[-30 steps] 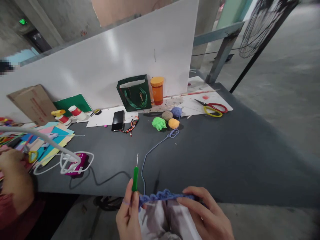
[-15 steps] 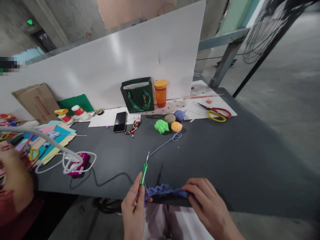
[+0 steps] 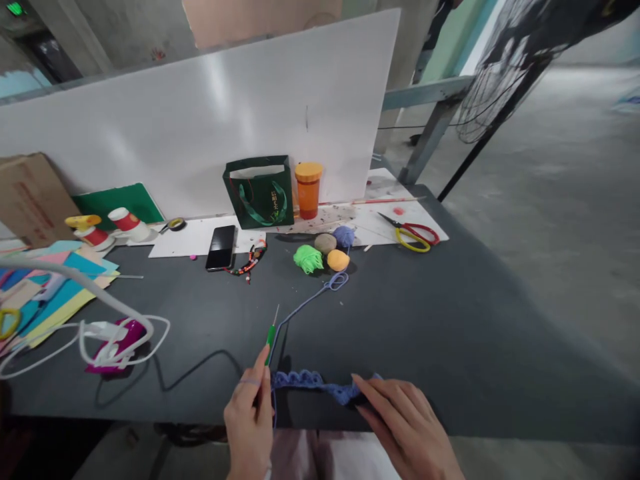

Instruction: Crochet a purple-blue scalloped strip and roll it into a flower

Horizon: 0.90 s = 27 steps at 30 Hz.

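Crochet strip [image 3: 299,380] of blue yarn spans from the left hand [image 3: 249,420] to the right hand [image 3: 406,420], at the near edge of the counter [image 3: 490,347]; whether it touches the surface, from here I cannot tell. The left hand grips the green-handled hook [image 3: 271,337] together with one end of the strip, and the right hand pinches the other end. From the left side, a yarn strand [image 3: 301,308] goes toward the blue ball [image 3: 343,236]. In my judgement, the strip is light, soft and limp, not slippery; it should be taken gently at both ends, because it may snag or stretch. The hook looks stiff, so the handle is the good place for holding.
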Tool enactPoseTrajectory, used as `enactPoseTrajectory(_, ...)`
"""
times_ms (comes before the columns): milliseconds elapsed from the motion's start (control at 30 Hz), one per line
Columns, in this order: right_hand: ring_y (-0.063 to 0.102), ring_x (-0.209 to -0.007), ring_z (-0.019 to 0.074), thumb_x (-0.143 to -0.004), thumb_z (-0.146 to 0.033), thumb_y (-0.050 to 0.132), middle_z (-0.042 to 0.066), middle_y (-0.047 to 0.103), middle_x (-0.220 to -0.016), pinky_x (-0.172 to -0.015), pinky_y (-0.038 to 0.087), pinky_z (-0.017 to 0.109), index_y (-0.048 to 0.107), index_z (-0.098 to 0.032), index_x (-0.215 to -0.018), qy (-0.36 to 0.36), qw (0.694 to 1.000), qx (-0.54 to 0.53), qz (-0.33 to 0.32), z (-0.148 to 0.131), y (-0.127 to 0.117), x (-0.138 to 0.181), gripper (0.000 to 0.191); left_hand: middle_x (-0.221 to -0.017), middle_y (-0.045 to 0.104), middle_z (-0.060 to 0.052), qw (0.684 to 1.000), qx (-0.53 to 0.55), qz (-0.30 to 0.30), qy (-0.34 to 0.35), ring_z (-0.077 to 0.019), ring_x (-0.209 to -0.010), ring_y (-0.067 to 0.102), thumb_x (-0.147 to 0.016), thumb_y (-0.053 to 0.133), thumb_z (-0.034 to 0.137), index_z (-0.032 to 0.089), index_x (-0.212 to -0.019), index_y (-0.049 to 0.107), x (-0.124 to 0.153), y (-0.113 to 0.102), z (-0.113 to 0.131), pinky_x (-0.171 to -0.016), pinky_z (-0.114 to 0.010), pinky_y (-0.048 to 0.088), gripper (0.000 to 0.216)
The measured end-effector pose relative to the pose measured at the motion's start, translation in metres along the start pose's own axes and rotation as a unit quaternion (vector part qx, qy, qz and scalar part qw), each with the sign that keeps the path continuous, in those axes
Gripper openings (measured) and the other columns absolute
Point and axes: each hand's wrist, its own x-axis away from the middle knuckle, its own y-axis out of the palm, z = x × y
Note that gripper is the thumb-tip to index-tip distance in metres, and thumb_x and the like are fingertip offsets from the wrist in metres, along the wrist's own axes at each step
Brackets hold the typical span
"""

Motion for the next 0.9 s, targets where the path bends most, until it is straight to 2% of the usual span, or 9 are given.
enactPoseTrajectory(200,0.063,-0.08,0.024,-0.089,-0.016,0.056,0.009,0.064,-0.089,-0.066,0.055,0.037,0.064,-0.022,-0.092,0.072,0.993,-0.079,-0.04,0.003,-0.002,-0.02,0.01,-0.067,0.069,-0.002,1.0,-0.001,0.009,-0.002,-0.0092,-0.036,0.05,-0.091,0.05,0.036,0.018,-0.12,0.068,-0.005,0.001,0.001,-0.044,-0.021,0.046,0.038)
enactPoseTrajectory(367,0.066,-0.072,0.0187,-0.084,-0.008,0.048,0.005,0.065,-0.089,-0.065,0.055,0.032,0.057,-0.026,-0.083,0.157,0.971,-0.18,0.009,0.004,0.001,-0.02,0.019,-0.066,0.068,-0.001,0.999,0.027,0.011,-0.024,-0.0079,-0.035,0.047,-0.091,0.052,0.038,0.019,-0.12,0.068,-0.005,0.003,0.003,-0.042,-0.02,0.045,0.039)
enactPoseTrajectory(433,0.064,-0.057,0.0135,-0.08,-0.008,0.049,0.002,0.064,-0.089,-0.056,0.053,0.028,0.052,-0.025,-0.08,0.272,0.902,-0.333,-0.03,0.001,-0.001,-0.022,0.018,-0.065,0.067,0.0,0.999,0.039,0.019,-0.027,-0.0078,-0.035,0.046,-0.09,0.052,0.04,0.02,-0.118,0.069,-0.005,0.004,0.005,-0.041,-0.02,0.044,0.038)
enactPoseTrajectory(533,0.059,-0.051,0.0092,-0.077,-0.015,0.058,0.003,0.063,-0.095,-0.044,0.047,0.022,0.055,-0.022,-0.078,0.385,0.735,-0.546,-0.115,-0.005,-0.008,-0.03,0.009,-0.066,0.066,-0.001,0.998,0.05,0.032,-0.027,-0.0073,-0.034,0.044,-0.09,0.053,0.042,0.02,-0.116,0.071,-0.006,0.005,0.005,-0.04,-0.02,0.043,0.039)
enactPoseTrajectory(600,0.061,-0.061,0.0117,-0.075,-0.025,0.068,0.006,0.064,-0.101,-0.047,0.046,0.022,0.064,-0.02,-0.077,0.392,0.682,-0.607,-0.114,-0.007,-0.013,-0.037,0.008,-0.066,0.066,-0.001,0.998,0.05,0.03,-0.03,-0.0071,-0.034,0.044,-0.09,0.053,0.042,0.019,-0.117,0.07,-0.006,0.006,0.004,-0.04,-0.02,0.043,0.039)
enactPoseTrajectory(667,0.061,-0.063,0.0131,-0.073,-0.033,0.072,0.006,0.066,-0.093,-0.049,0.047,0.023,0.069,-0.019,-0.076,0.397,0.667,-0.623,-0.1,-0.008,-0.017,-0.041,0.014,-0.069,0.067,-0.001,0.997,0.054,0.026,-0.038,-0.0066,-0.034,0.043,-0.09,0.053,0.042,0.019,-0.117,0.07,-0.007,0.006,0.003,-0.039,-0.02,0.042,0.039)
enactPoseTrajectory(733,0.061,-0.062,0.0144,-0.075,-0.03,0.07,0.004,0.067,-0.081,-0.051,0.048,0.025,0.071,-0.021,-0.082,0.4,0.701,-0.582,-0.101,-0.006,-0.017,-0.043,0.011,-0.071,0.068,-0.002,0.997,0.06,0.027,-0.048,-0.0067,-0.034,0.044,-0.089,0.053,0.043,0.02,-0.117,0.07,-0.007,0.007,0.003,-0.039,-0.02,0.042,0.039)
enactPoseTrajectory(800,0.065,-0.068,0.0163,-0.078,-0.018,0.061,0.004,0.069,-0.079,-0.061,0.053,0.028,0.07,-0.022,-0.099,0.35,0.805,-0.47,-0.088,-0.003,-0.015,-0.042,0.023,-0.07,0.069,-0.002,0.996,0.062,0.03,-0.054,-0.0073,-0.034,0.045,-0.089,0.054,0.044,0.021,-0.116,0.07,-0.007,0.007,0.003,-0.039,-0.021,0.043,0.039)
enactPoseTrajectory(900,0.066,-0.077,0.0173,-0.082,-0.004,0.047,0.006,0.069,-0.086,-0.069,0.054,0.029,0.067,-0.023,-0.108,0.135,0.963,-0.233,-0.018,0.0,-0.012,-0.04,0.038,-0.074,0.072,-0.004,0.996,0.061,0.034,-0.047,-0.0076,-0.035,0.045,-0.089,0.053,0.044,0.02,-0.116,0.07,-0.006,0.006,0.005,-0.039,-0.021,0.042,0.04)
